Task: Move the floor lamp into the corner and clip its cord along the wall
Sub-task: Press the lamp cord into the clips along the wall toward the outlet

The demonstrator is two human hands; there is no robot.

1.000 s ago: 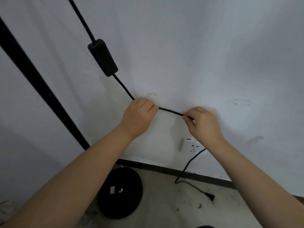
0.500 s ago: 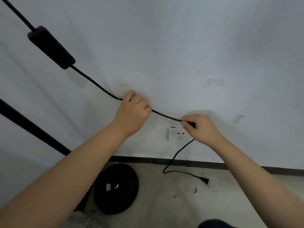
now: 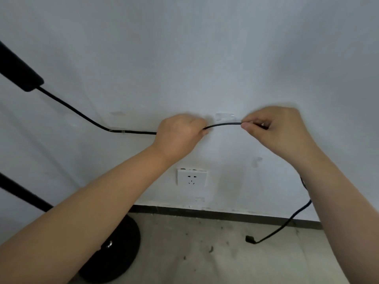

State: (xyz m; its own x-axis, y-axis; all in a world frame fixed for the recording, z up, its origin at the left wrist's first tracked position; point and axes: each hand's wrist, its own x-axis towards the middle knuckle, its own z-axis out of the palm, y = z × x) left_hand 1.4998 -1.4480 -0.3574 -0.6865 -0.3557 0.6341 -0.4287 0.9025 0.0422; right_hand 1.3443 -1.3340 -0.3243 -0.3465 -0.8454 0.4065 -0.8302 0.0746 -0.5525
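A thin black lamp cord [image 3: 223,125] runs along the white wall from an inline switch [image 3: 19,73] at the far left. A small clear clip [image 3: 123,131] pins it left of my hands. My left hand [image 3: 180,133] grips the cord, and my right hand [image 3: 274,128] pinches it further right. The stretch between them arches just below a second clear clip [image 3: 224,116] stuck on the wall. Past my right arm the cord hangs down to its plug [image 3: 249,239] on the floor. The lamp's round black base [image 3: 123,253] and slanting pole [image 3: 20,193] stand at the lower left.
A white wall socket [image 3: 191,178] sits below my hands, above a dark skirting strip [image 3: 225,214]. The grey concrete floor [image 3: 205,253] carries bits of dirt. Faint tape marks show on the wall.
Both hands have slid rightwards along the cord. The cord behind my left hand now lies flat in the left clip. The held stretch has risen to the second clip.
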